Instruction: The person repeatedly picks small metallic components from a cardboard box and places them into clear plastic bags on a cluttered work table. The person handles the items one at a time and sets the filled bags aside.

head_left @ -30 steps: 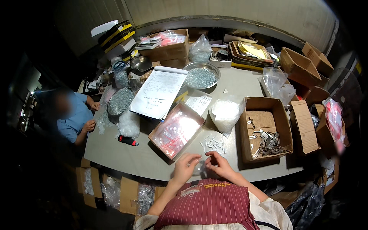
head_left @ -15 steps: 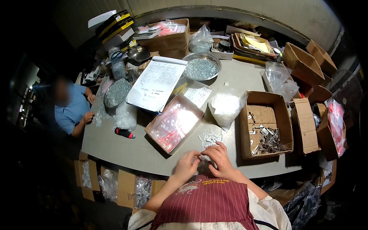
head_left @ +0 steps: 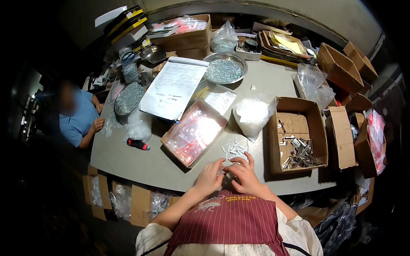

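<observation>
My left hand (head_left: 209, 177) and my right hand (head_left: 244, 174) meet at the table's near edge, just in front of the maroon striped apron (head_left: 230, 217). Both have bent fingers and closed tips around something small and see-through (head_left: 221, 172), mostly hidden by the fingers; its kind cannot be made out. Right beyond the fingertips lies a loose scatter of small white plastic pieces (head_left: 234, 149). Behind them stands an open clear bag (head_left: 253, 117) filled with white pieces. Left of it, a shallow cardboard box (head_left: 188, 160) holds red-and-clear plastic packets.
To the right, a deep cardboard box (head_left: 299, 109) contains metal and white parts. Steel bowls of small metal pieces (head_left: 224, 72), a notepad (head_left: 173, 87) and a red-black tool (head_left: 138, 144) are on the table (head_left: 124, 162). At the left sits another person (head_left: 79, 115) in a blue shirt.
My hands stay together at the table edge, their fingers shifting slightly, with the left fingertips a little higher. The whole view has tilted slightly. The other person's hand has moved a little.
</observation>
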Action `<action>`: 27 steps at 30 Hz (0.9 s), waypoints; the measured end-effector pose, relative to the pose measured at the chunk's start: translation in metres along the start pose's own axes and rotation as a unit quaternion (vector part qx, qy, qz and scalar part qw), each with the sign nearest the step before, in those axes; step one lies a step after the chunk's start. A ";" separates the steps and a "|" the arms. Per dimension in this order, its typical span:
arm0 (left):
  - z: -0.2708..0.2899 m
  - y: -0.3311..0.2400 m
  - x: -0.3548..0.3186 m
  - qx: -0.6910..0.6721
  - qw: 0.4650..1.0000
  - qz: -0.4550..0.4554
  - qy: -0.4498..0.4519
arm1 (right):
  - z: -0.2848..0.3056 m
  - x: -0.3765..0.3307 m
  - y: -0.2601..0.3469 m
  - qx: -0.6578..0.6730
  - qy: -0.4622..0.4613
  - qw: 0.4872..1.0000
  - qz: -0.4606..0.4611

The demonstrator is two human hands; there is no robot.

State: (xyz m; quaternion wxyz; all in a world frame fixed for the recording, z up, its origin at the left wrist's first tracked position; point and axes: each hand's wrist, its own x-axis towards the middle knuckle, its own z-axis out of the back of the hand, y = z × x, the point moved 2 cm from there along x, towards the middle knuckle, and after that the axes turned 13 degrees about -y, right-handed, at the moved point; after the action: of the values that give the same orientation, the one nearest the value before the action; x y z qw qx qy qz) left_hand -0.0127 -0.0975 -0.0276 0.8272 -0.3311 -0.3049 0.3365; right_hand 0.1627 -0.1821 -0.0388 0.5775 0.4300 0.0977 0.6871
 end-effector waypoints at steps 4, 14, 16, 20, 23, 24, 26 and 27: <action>0.003 -0.006 0.006 0.016 0.999 -0.017 0.033 | -0.009 -0.008 -0.005 0.012 0.062 0.996 -0.060; -0.010 0.020 0.013 0.103 0.988 -0.107 0.041 | 0.002 0.000 0.002 0.116 0.168 0.974 -0.102; -0.013 0.017 0.014 0.083 0.988 -0.119 0.049 | -0.001 -0.003 -0.001 0.099 0.176 0.975 -0.094; 0.012 0.015 0.020 0.104 0.991 -0.079 0.022 | 0.021 0.007 -0.005 0.061 0.058 0.994 -0.065; 0.081 -0.011 0.044 0.060 0.989 -0.036 -0.127 | 0.089 0.033 0.002 0.160 -0.106 0.974 -0.120; 0.085 0.012 0.043 -0.014 0.990 0.016 -0.140 | 0.116 0.043 0.014 0.206 -0.131 0.956 -0.165; 0.119 0.007 0.091 -0.032 0.981 -0.027 -0.187 | 0.154 0.063 0.001 0.208 -0.181 0.944 -0.178; 0.139 -0.038 0.120 0.024 0.972 -0.096 -0.211 | 0.161 0.079 0.003 0.199 -0.193 0.942 -0.187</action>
State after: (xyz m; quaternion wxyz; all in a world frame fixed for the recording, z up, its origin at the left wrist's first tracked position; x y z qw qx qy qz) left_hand -0.0294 0.0204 0.1175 0.7803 -0.2017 -0.4950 0.3247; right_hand 0.2767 -0.1719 0.0996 0.6056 0.6349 0.1978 0.4371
